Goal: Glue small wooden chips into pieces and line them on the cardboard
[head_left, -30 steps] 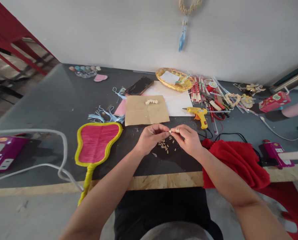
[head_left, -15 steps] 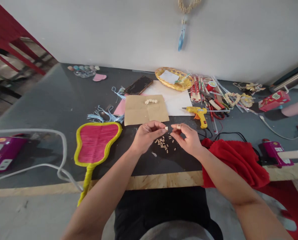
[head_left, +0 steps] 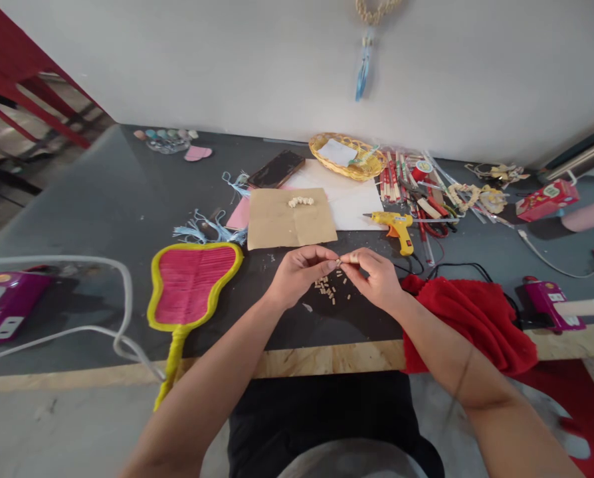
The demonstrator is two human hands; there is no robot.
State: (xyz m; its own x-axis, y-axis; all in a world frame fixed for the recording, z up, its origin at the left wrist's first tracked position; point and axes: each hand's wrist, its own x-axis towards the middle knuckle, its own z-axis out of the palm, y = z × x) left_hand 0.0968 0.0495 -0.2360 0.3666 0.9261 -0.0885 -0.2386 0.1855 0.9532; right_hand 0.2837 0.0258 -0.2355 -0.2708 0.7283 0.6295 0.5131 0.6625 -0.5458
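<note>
My left hand (head_left: 301, 272) is closed in a pinch on a small pale wooden piece (head_left: 337, 263). From the other side, my right hand (head_left: 371, 273) meets it with thumb and finger pressed together at the same piece; the fingertips partly cover it. Below the hands, a loose pile of small cut wooden pieces (head_left: 325, 289) lies on the dark table. Beyond them, a short row of joined pale pieces (head_left: 301, 202) rests on a sheet of brown paper (head_left: 277, 229). A yellow glue gun (head_left: 397, 229) lies just beyond my right hand.
A pink fan with yellow edging (head_left: 195, 282) lies at left, near blue tassels (head_left: 210, 229). At right are a red cloth (head_left: 466, 318) and a purple power strip (head_left: 551, 305). Toward the wall sit a phone (head_left: 277, 169), a wicker basket (head_left: 349, 169) and bundled chopsticks (head_left: 394, 176).
My left hand has moved slightly right, bringing its small wooden piece against my right fingertips. The gap between the hands has closed. The things on the table stay in place.
</note>
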